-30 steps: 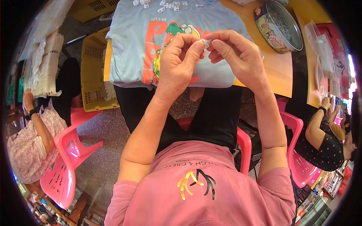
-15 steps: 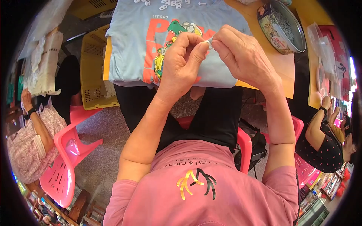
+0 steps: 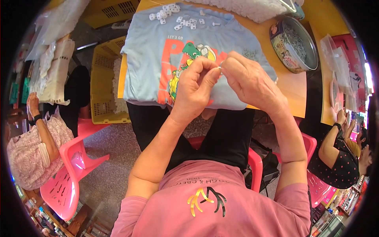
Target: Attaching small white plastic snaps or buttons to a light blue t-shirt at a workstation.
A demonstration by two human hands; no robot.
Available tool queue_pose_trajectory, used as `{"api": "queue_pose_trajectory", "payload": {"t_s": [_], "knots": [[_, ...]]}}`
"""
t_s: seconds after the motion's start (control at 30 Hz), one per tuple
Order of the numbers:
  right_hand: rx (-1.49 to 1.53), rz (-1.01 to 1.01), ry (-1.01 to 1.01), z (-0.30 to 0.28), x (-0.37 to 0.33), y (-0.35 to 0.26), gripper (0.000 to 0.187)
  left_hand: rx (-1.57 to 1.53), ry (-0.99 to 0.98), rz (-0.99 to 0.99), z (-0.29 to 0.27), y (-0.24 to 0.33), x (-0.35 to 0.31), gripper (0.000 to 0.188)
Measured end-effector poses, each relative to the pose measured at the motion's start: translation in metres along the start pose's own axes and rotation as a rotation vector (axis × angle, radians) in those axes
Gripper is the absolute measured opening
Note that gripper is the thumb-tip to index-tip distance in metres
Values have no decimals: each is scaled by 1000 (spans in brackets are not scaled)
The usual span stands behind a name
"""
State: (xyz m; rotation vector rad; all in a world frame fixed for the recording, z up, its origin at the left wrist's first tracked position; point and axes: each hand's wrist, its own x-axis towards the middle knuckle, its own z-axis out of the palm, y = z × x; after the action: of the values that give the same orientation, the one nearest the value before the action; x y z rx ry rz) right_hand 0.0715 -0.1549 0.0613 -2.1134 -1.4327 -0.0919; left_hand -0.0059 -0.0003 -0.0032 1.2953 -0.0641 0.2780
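My left hand (image 3: 194, 85) pinches a small white plastic piece (image 3: 220, 69) between thumb and forefinger, over a folded light-blue T-shirt (image 3: 144, 67) with a cartoon dinosaur print. Fingertip to fingertip with it, my right hand (image 3: 254, 81) is closed in a pinch at the same piece; whether it grips the piece or something tiny of its own is hidden. Small white two-holed plastic parts (image 3: 186, 23) lie loose at the shirt's far edge. Beyond my right hand, a little pile of small grey metal pieces (image 3: 250, 53) rests on the cloth.
An oval tin (image 3: 282, 49) of small grey metal pieces stands on the yellow table (image 3: 292, 94) at right. White pieces are heaped (image 3: 244, 8) at the far edge. A yellow crate (image 3: 103, 79) is at left. People sit on both sides, near pink chairs (image 3: 71, 170).
The view has tipped, so the table sits lower and more of its far side shows. Both hands stay pinched together at the small white piece.
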Motion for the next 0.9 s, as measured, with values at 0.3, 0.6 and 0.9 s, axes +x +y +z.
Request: {"api": "queue_pose_trajectory", "payload": {"t_s": [0.3, 0.6, 0.9], "knots": [[25, 76, 5, -3, -2, 1, 9, -21, 37, -59, 3, 3, 1, 13], [1, 68, 16, -24, -3, 7, 14, -7, 26, -41, 4, 3, 3, 15], [-55, 17, -73, -18, 2, 5, 13, 7, -4, 4, 1, -1, 2, 12]]}}
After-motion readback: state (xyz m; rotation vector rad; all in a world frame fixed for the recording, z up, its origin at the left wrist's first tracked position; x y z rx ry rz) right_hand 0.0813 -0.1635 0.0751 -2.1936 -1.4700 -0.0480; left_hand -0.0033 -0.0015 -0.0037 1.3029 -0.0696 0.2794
